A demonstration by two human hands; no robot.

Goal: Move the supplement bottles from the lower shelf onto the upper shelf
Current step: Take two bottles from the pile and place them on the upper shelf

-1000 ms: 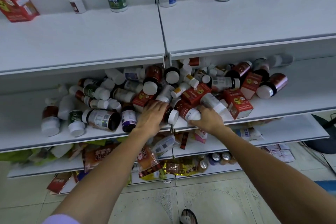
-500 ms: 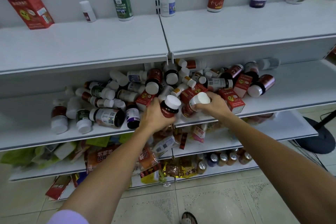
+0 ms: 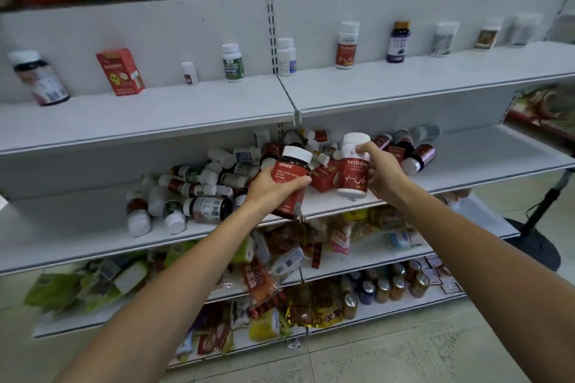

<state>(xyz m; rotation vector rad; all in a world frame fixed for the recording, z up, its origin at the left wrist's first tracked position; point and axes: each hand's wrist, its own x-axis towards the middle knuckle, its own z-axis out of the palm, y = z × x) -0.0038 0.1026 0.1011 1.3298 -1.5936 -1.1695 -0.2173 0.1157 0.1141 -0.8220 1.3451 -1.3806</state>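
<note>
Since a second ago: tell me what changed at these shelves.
Each hand took a bottle from the pile on the lower shelf and lifted it. The left hand now grips a dark bottle, the right hand a white bottle with a red label. The rest of the pile and the bottles on the upper shelf stayed put.

The white upper shelf (image 3: pixel 155 121) carried a sparse row near its back edge; from the left end stood a dark bottle (image 3: pixel 39 78), a red box (image 3: pixel 119 71), a small white bottle (image 3: pixel 190 73), a green-labelled bottle (image 3: pixel 232 63) and a white bottle (image 3: pixel 286 56) by the centre seam; past the seam came a red-and-white bottle (image 3: pixel 347 45), a purple bottle (image 3: pixel 398 42) and pale bottles (image 3: pixel 443 39) toward the right end; the lower shelf (image 3: pixel 77 227) bore a heap of bottles (image 3: pixel 199 183) and red boxes (image 3: pixel 323 179), mostly on their sides, around its middle.
</note>
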